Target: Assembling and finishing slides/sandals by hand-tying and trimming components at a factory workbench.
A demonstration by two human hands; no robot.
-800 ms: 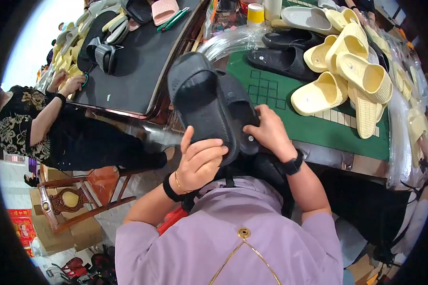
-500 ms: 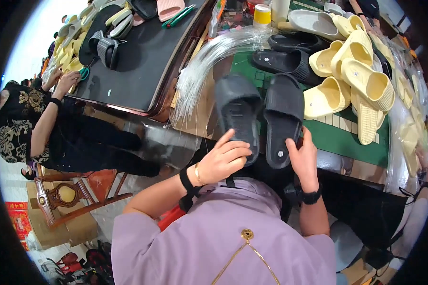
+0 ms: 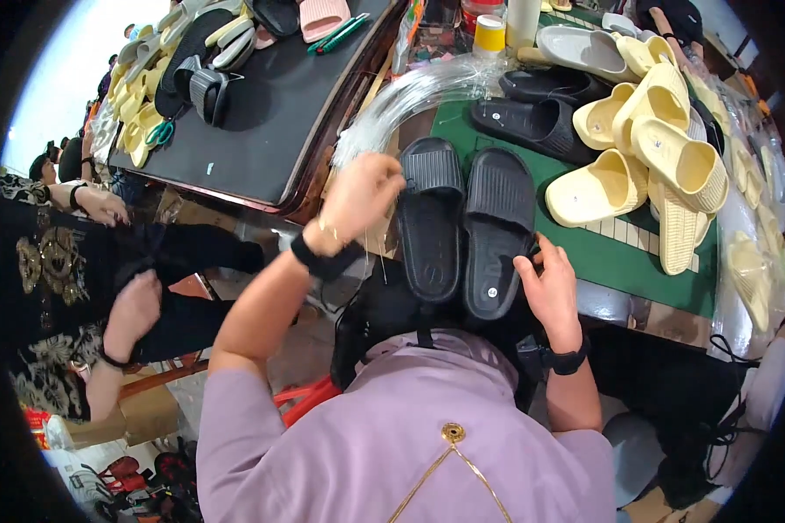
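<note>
Two black slide slippers lie side by side at the near edge of the green mat, toes pointing away from me: the left slipper [image 3: 432,248] and the right slipper [image 3: 494,261], which has a small white round sticker at its heel. My left hand [image 3: 362,202] is raised just left of the left slipper, fingers pinched together. Thin clear plastic strands [image 3: 382,261] hang below it, seemingly from its fingertips. Beside the right slipper's outer edge is my right hand [image 3: 548,283], thumb and fingers apart, the thumb at the sole's rim.
A bundle of clear strands [image 3: 427,87] curves behind my left hand. Yellow slippers [image 3: 602,187] are piled on the green mat [image 3: 654,283] at right, near more black slippers [image 3: 532,122]. A dark table [image 3: 262,148] with slippers stands at left, beside another person [image 3: 61,253].
My left hand has moved from the left slipper up and left to the strands. Both slippers have settled side by side. My right hand has loosened. The other person has shifted away from the dark table.
</note>
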